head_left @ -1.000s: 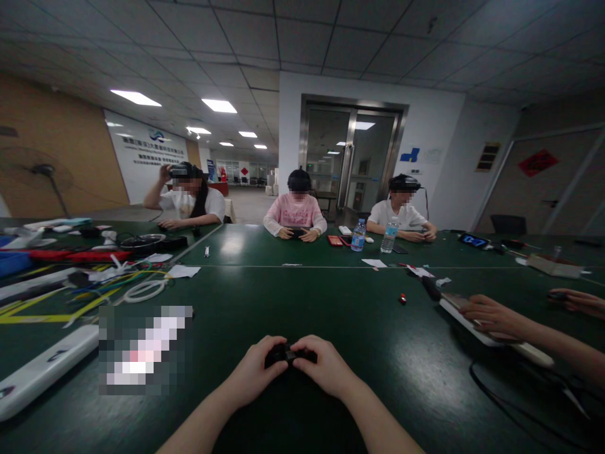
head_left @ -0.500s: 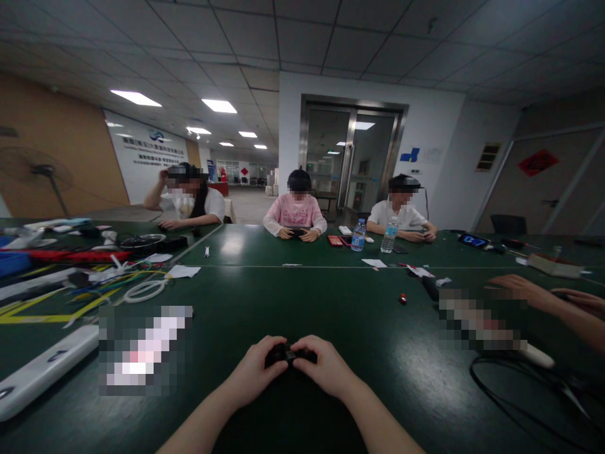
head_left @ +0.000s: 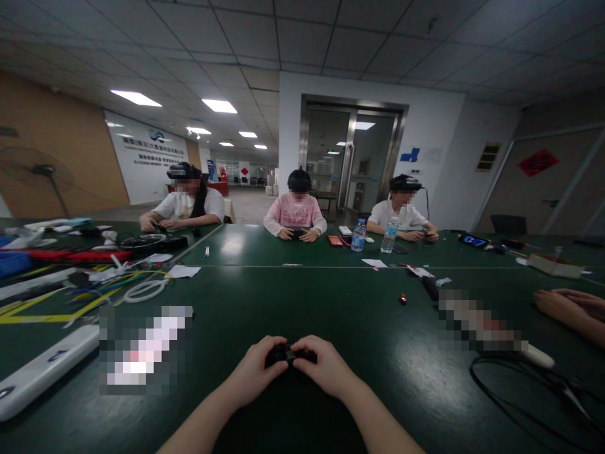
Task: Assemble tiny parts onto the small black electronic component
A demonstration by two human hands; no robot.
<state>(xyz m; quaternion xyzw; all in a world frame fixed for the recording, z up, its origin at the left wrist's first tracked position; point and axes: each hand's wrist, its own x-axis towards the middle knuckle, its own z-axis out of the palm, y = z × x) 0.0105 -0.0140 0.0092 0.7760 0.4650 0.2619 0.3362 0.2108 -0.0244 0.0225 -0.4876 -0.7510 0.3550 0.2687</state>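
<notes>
A small black object, perhaps a controller, is held between both hands low in the middle of the view. My left hand grips its left end, with thumb and forefinger curled round it. On the right end, my right hand is closed in the same way. The thumbs lie near each other over the object, and the fingers hide most of its shape. Beneath them is the dark green table.
White bar-shaped device and blurred-out item at left; cables behind. At right, a black cable, a small red object and another person's hands. Bottles and three seated people across the table.
The neighbouring person's hand at right has drawn back to the right. The person at far left has lowered a hand from the headset to the table. My hands have stayed in place.
</notes>
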